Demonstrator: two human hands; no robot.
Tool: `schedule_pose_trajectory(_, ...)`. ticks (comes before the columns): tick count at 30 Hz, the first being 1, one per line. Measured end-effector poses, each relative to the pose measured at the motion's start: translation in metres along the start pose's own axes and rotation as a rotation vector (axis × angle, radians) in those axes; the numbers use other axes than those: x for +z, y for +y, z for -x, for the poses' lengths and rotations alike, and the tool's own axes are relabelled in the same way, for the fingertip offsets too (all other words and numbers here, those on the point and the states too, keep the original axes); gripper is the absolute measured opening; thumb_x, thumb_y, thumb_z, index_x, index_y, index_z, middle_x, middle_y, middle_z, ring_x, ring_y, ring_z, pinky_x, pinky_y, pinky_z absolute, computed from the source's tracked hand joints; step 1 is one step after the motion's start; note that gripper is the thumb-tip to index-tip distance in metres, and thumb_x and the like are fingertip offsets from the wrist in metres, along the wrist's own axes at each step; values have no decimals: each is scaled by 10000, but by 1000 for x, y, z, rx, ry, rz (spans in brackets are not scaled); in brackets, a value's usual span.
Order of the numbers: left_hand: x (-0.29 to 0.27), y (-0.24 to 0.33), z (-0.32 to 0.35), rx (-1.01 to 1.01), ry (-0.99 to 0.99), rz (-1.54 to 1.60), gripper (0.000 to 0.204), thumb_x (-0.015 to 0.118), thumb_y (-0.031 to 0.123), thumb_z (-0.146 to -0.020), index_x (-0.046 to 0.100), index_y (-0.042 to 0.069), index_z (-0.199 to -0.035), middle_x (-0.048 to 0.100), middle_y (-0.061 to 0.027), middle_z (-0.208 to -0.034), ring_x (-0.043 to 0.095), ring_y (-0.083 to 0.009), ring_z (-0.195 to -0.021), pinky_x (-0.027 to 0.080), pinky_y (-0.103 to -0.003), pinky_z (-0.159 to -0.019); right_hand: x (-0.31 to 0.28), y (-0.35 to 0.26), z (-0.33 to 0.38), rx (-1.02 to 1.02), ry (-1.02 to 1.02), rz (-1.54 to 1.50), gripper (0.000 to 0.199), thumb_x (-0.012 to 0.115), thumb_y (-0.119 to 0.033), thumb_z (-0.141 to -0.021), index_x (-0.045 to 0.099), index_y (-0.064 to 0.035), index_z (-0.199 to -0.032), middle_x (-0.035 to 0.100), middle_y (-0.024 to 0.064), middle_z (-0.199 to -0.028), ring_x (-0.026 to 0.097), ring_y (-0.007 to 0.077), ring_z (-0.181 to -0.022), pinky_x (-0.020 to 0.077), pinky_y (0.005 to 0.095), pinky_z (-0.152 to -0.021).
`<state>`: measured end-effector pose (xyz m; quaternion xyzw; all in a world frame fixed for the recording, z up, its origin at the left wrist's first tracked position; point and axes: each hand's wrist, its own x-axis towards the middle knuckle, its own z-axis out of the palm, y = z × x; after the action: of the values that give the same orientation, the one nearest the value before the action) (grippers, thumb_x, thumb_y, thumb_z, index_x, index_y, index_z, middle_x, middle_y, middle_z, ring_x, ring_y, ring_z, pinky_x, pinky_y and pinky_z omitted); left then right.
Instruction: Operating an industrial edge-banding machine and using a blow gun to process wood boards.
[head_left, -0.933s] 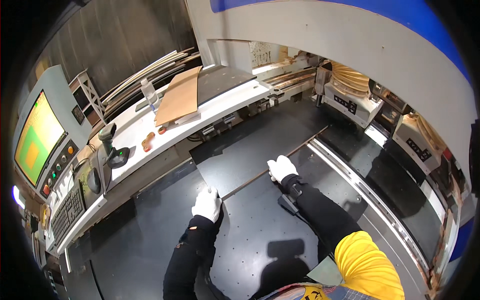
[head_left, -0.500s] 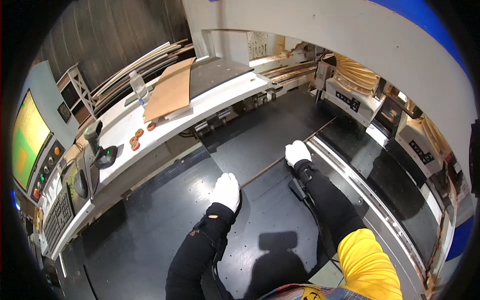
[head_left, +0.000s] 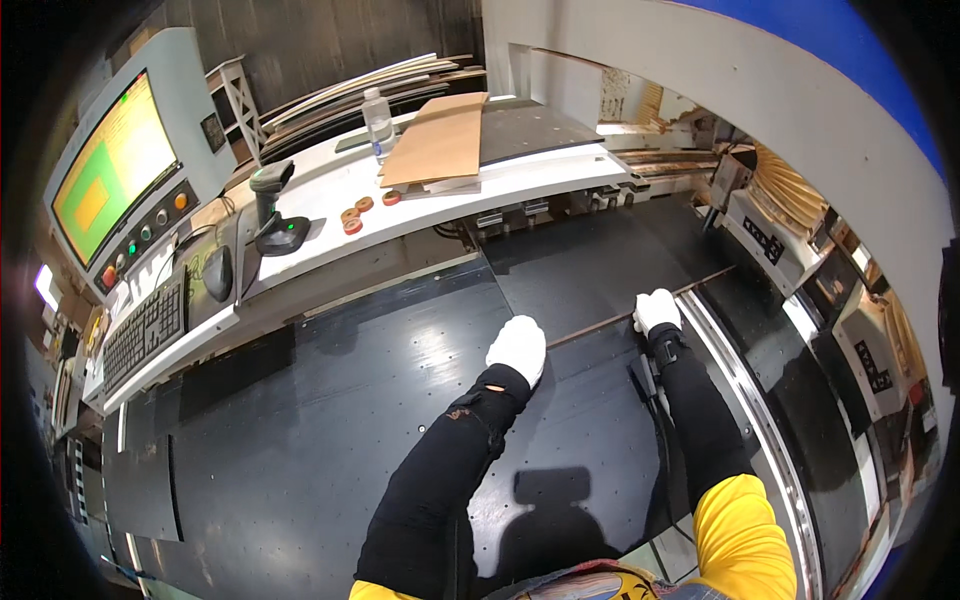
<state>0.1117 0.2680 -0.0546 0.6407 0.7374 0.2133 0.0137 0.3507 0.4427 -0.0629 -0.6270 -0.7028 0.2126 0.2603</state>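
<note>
Glare on tbl [head_left: 330,430], dk shadow [head_left: 550,535], fisheye bend

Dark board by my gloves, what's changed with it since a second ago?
The dark board has slid rightward, toward the machine, and your left hand and right hand went with it. Nothing was visibly taken up or let go: both hands stay at its brown edge. The bottle, cardboard sheet and scanner stayed put.
</note>
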Motion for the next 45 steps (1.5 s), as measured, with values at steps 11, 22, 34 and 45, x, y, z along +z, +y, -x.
schedule_pose_trajectory(11,-28,8,13,-82,-43,62,182,508,95,-873,644,-9,-935,651,-217,-981,655,-377,-949,545,-457,-816,-1,-15,13,198,-62,-435,232,577,-175,-869,607,22,-750,668,152,-686,660,241,-560,528,362,-541)
schedule_pose_trajectory(22,-30,27,5,-119,-62,155,208,491,111,-882,656,-8,-928,661,-221,-960,664,-376,-923,547,-458,-810,-14,17,28,-647,5,495,157,621,-178,-856,633,-52,-949,620,145,-792,591,306,-692,479,393,-637)
schedule_pose_trajectory(34,-72,26,160,6,-70,71,408,679,219,-743,597,-3,-1075,585,-191,-1087,553,-325,-1062,442,-418,-936,-9,-89,302,-32,-653,-813,581,620,-108,-901,385,70,-1402,600,96,-1079,578,122,-839,495,246,-706)
schedule_pose_trajectory(45,-171,9,523,-475,313,-111,563,643,253,-823,497,4,-1306,507,-202,-1311,441,-390,-1245,362,-475,-1075,27,-182,535,-539,-1085,-569,499,646,-143,-896,500,-20,-1357,653,172,-1156,640,210,-1012,504,342,-915)
